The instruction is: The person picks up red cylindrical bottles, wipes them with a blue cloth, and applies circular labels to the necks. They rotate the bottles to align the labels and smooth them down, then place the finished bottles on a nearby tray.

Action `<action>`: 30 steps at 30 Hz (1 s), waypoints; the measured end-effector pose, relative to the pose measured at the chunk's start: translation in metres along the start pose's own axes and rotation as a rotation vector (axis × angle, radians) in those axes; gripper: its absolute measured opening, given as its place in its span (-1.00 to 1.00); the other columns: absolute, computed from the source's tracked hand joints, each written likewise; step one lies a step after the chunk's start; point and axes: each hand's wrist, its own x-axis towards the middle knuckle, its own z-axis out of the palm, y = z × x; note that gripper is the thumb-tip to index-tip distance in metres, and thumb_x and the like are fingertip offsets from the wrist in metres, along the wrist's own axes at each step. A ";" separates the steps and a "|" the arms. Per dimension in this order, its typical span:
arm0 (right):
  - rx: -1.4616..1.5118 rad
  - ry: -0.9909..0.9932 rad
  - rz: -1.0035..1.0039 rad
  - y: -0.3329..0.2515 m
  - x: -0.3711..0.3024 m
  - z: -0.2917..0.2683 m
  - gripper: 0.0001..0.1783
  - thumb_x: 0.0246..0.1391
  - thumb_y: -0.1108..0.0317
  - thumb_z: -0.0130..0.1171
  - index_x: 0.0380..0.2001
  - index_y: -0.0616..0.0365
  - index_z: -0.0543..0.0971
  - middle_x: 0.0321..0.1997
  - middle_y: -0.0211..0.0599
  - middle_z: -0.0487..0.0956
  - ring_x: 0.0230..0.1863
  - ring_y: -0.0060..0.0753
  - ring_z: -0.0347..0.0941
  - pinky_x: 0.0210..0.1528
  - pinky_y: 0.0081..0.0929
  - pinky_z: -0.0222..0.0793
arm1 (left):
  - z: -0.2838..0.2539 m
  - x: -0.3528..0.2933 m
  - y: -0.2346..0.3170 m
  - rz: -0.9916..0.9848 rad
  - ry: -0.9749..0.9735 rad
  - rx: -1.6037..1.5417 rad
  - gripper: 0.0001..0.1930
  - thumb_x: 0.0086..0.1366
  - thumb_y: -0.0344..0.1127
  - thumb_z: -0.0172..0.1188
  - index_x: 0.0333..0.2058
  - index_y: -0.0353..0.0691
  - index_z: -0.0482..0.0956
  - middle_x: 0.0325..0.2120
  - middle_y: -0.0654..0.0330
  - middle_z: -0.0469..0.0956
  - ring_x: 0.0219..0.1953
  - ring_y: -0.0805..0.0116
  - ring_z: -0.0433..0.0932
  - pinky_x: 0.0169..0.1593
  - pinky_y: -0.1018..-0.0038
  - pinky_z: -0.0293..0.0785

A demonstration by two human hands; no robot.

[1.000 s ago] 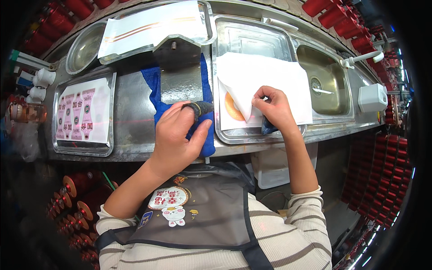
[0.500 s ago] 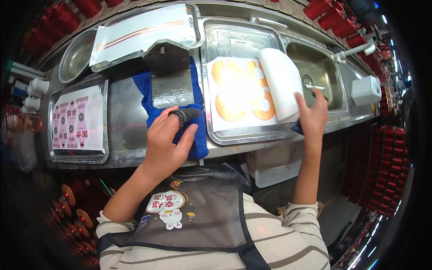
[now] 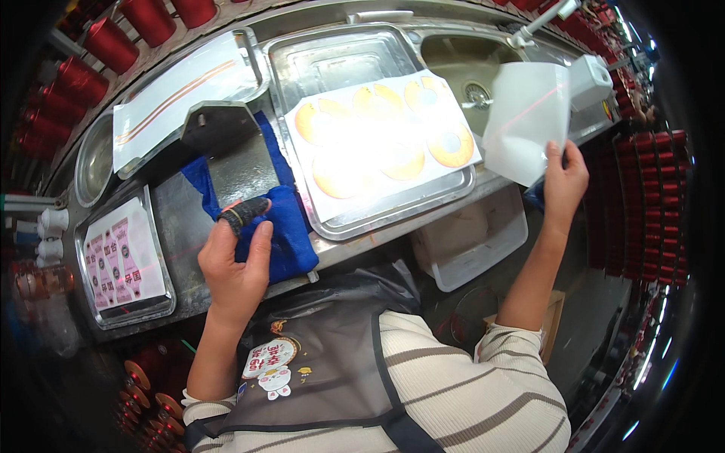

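My right hand pinches a blank white translucent sheet by its lower right corner, with the sheet hanging beside the sink. To its left, a printed sheet with several orange ring shapes lies across a metal tray, partly washed out by glare. My left hand hovers by a blue cloth, thumb and index finger apart, nothing seen between them. A dark knitted cover wraps its index finger. Just beyond is a wet metal plate with an upright angled end, resting on the cloth.
A smaller tray with pink printed paper is at left. Behind stand a round metal bowl and a tray holding a striped white sheet. The sink, its tap and a white jug are at right.
My right hand has drawn the white sheet off the ring-printed sheet and out to the right, exposing more rings. The view has shifted and turned; my left hand stays by the blue cloth.
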 end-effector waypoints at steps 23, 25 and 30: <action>0.673 -0.197 -0.130 -0.089 -0.047 0.087 -0.60 0.33 0.53 0.10 0.20 0.35 0.49 0.09 -0.22 0.55 -0.02 -0.54 0.48 0.06 -0.58 0.42 | -0.105 0.080 -0.014 0.105 0.406 0.061 -0.91 0.26 -0.52 0.28 -0.30 -0.40 0.58 -0.35 0.01 0.73 -0.28 0.29 0.73 -0.24 0.44 0.56; 0.798 -0.353 -0.150 -0.129 -0.058 0.105 -0.60 0.33 0.53 0.09 0.20 0.35 0.48 0.06 -0.22 0.56 0.00 -0.54 0.49 0.06 -0.59 0.42 | -0.135 0.105 -0.029 0.188 0.468 0.102 -0.88 0.28 -0.43 0.27 -0.31 -0.37 0.57 -0.46 0.04 0.68 -0.39 0.24 0.70 -0.29 0.36 0.54; 0.703 -0.420 -0.143 -0.160 -0.078 0.117 -0.60 0.24 0.61 0.09 0.15 0.28 0.53 -0.03 -0.24 0.57 -0.25 -0.71 0.47 -0.18 -0.75 0.38 | -0.194 0.218 -0.083 0.126 0.630 0.180 -0.79 0.28 -0.31 0.29 -0.23 -0.32 0.53 -0.42 0.10 0.70 -0.35 0.19 0.70 -0.20 0.33 0.56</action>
